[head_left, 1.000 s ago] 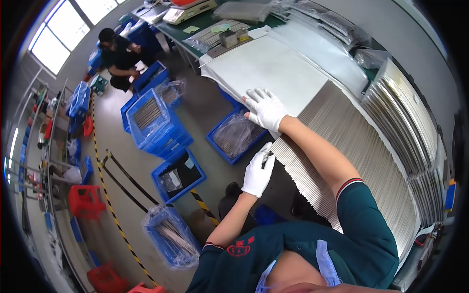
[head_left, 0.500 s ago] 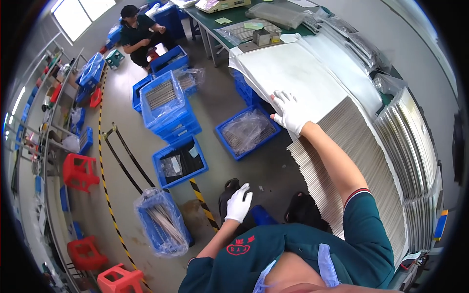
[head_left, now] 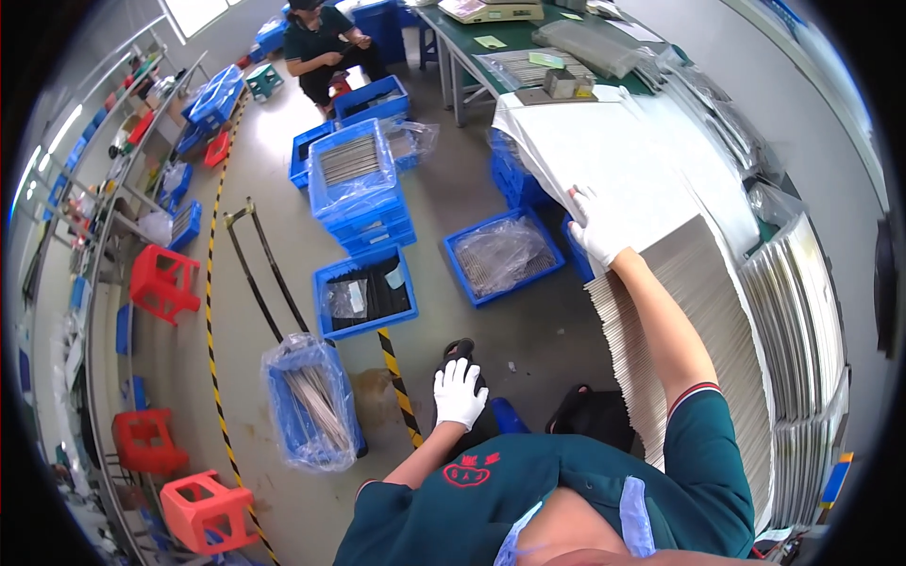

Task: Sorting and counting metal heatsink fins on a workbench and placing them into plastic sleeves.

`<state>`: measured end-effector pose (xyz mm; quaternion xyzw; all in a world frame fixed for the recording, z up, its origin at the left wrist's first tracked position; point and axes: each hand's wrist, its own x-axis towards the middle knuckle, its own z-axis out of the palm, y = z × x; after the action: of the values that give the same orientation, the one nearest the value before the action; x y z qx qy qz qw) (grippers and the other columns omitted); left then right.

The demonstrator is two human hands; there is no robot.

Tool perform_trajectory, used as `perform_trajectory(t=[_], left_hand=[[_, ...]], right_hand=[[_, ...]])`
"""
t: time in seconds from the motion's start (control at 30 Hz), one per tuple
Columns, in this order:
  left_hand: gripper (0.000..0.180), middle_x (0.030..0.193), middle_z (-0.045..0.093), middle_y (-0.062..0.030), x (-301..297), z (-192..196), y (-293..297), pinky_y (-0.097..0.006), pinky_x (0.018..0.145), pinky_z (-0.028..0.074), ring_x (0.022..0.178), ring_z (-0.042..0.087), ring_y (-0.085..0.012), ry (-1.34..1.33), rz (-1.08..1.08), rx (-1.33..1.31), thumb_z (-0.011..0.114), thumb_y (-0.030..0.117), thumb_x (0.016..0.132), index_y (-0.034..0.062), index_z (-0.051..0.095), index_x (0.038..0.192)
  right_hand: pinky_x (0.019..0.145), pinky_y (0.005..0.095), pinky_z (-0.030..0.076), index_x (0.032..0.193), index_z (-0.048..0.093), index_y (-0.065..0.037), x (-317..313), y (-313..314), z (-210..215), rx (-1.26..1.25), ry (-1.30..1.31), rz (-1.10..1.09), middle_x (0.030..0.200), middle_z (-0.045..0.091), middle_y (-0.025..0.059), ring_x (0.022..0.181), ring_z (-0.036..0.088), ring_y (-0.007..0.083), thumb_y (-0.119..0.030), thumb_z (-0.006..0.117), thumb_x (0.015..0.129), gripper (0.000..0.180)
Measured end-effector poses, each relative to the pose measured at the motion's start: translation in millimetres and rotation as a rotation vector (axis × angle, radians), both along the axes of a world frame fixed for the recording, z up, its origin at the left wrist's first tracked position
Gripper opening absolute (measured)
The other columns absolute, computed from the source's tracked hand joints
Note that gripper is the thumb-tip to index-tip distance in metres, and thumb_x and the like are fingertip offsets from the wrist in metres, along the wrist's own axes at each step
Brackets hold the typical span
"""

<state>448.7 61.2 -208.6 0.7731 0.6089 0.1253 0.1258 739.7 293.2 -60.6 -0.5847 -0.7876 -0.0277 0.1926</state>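
Note:
Both my hands wear white gloves. My right hand reaches forward and rests on the near edge of a large white sheet that lies over the far end of a long row of thin grey metal strips on the bench at my right. My left hand hangs low in front of my body, fingers loosely curled, holding nothing, above my dark shoe on the grey floor.
Blue crates stand on the floor: one with a plastic bag, one with dark parts, a bagged stack, another with metal rods. Red stools line the left. A person crouches at the back. A green table stands beyond.
My left hand left the strips and dropped down toward my lap. My right hand stayed at the white sheet's edge. My view swung downward and left toward the floor.

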Motion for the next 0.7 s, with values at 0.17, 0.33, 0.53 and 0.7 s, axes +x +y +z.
perform_trajectory(t=[0.17,0.33,0.53,0.7], left_hand=[[0.04,0.122,0.051,-0.0103,-10,-6,-5,-0.046,0.101,0.03,0.12,0.042,-0.029,-0.047,0.083,0.053,0.065,0.03,0.073,0.0128,0.059,0.108],[0.04,0.124,0.051,-0.014,-4,-22,5,-0.045,0.1,0.032,0.119,0.044,-0.0295,-0.192,0.229,0.13,0.06,0.029,0.077,0.0109,0.058,0.113],[0.056,0.13,0.048,-0.0149,-33,-36,6,-0.035,0.101,0.035,0.119,0.046,-0.0288,-0.654,0.689,-0.457,0.047,0.046,0.086,0.0065,0.049,0.126],[0.046,0.128,0.051,-0.0143,-75,-104,-19,-0.033,0.102,0.034,0.119,0.046,-0.0273,-0.844,0.701,-0.516,0.037,0.037,0.093,0.0043,0.051,0.123]], right_hand=[[0.101,0.0385,0.036,0.126,0.049,-0.005,-7,12,-14,-0.03,0.122,0.112,0.13,0.046,0.0178,0.119,0.044,0.0352,-0.014,0.061,0.074,0.054],[0.107,0.0331,0.027,0.132,0.042,-0.004,51,41,-38,0.048,0.166,0.216,0.134,0.044,0.0151,0.127,0.039,0.0271,-0.003,0.054,0.081,0.053],[0.106,0.0335,0.028,0.134,0.042,-0.007,68,48,-30,-0.028,0.016,0.206,0.136,0.044,0.0121,0.126,0.04,0.0269,-0.005,0.054,0.084,0.052],[0.107,0.0325,0.024,0.138,0.037,-0.008,102,52,-25,-0.101,-0.093,0.14,0.14,0.04,0.0103,0.128,0.037,0.025,-0.011,0.049,0.09,0.05]])
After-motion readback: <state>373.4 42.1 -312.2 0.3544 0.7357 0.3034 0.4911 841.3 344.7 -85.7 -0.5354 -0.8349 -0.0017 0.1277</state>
